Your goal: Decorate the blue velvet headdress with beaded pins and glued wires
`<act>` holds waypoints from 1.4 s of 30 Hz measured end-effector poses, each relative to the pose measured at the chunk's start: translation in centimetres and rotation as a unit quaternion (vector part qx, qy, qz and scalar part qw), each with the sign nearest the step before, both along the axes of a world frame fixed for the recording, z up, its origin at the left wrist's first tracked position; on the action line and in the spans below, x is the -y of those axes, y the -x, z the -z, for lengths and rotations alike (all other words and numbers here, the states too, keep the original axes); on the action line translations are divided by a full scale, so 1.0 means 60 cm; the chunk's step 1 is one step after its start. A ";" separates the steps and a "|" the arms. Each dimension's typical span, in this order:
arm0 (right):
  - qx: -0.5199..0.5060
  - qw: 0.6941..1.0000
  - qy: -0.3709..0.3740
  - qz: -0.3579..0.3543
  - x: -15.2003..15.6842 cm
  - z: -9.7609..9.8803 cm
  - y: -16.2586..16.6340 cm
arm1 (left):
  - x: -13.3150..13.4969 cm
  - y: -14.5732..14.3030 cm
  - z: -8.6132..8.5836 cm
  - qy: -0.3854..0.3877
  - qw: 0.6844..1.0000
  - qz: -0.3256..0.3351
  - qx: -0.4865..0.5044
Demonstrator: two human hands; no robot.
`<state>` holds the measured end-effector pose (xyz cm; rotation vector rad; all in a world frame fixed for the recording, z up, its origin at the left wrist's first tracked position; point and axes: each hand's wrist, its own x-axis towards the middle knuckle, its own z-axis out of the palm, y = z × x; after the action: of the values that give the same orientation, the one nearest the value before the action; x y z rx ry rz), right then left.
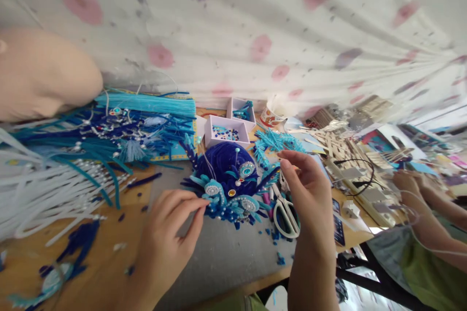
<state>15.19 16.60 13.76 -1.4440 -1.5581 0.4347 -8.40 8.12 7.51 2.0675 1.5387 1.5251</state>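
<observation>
A dark blue ornament (233, 165) with pale blue petals, pearl beads and set stones rests on the grey mat (215, 262) in front of me. My left hand (175, 221) is at its front left edge, with thumb and forefinger pinched on a pale blue beaded part (213, 194). My right hand (308, 187) is raised just right of the ornament, apart from it. Its thumb and forefinger are pressed together, and whatever is between them is too small to make out. Scissors with white handles (286, 216) lie under the right hand, partly hidden by it.
Behind the ornament stand a white box of beads (226, 131), another small box (241, 112) and a paper cup (273, 114). Blue pipe cleaners (156, 107) and white strands (73, 194) cover the left. A power strip (359, 192) and another person's hands (408, 184) are at right.
</observation>
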 end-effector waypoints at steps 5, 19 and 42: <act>-0.065 0.994 -0.071 0.051 0.017 0.009 -0.013 | 0.001 0.010 -0.004 -0.019 0.999 -0.006 -0.026; -0.008 0.991 -0.016 -0.132 -0.019 0.025 0.009 | 0.013 0.022 -0.002 -0.042 0.996 -0.022 -0.075; -0.053 0.987 -0.020 -0.147 -0.016 0.022 0.001 | -0.009 0.001 -0.025 0.009 0.996 -0.089 -0.017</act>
<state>15.12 17.58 12.45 -1.1441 -1.6878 0.6405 -8.48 8.64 9.01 2.0034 1.7846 1.5334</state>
